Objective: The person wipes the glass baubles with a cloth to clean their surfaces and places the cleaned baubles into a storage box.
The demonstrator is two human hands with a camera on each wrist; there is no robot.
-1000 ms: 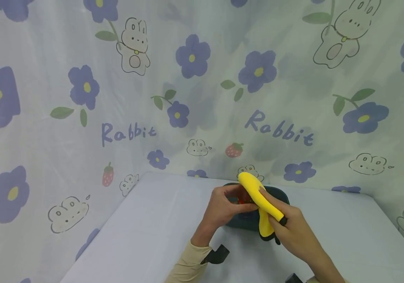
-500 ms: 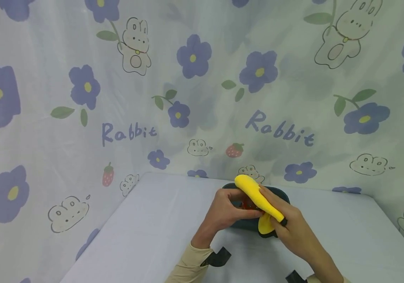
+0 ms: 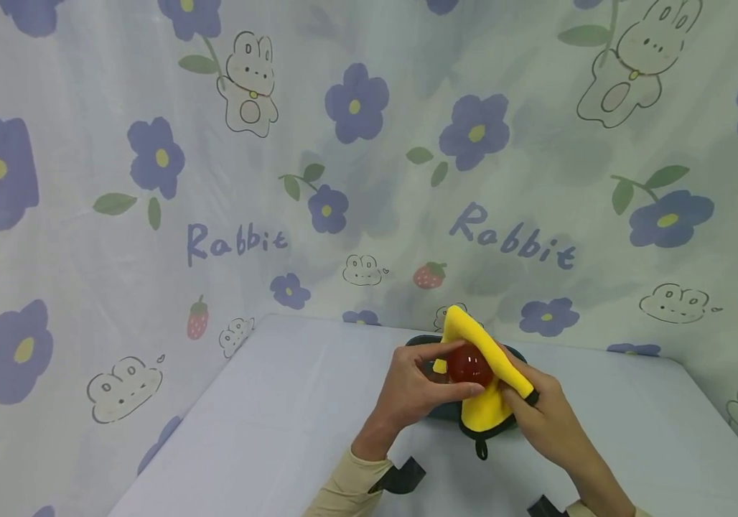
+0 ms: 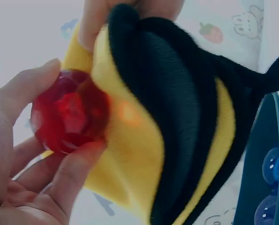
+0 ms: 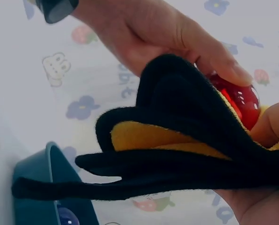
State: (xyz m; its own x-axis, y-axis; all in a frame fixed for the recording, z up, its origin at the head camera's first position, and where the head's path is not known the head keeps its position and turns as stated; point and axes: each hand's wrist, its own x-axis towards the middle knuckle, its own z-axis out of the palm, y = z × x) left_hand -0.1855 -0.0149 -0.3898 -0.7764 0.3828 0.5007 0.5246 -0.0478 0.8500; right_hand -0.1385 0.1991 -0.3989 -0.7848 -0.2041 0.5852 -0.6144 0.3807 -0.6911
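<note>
Slanting up-left, yellow cloth

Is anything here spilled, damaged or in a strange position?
Nothing stands out. The left hand holds a red ball against a yellow and black cloth gripped by the right hand, above a dark teal tray with blue balls inside.

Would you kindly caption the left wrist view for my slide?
Left hand holds a red faceted ball against a yellow-and-black cloth.
</note>
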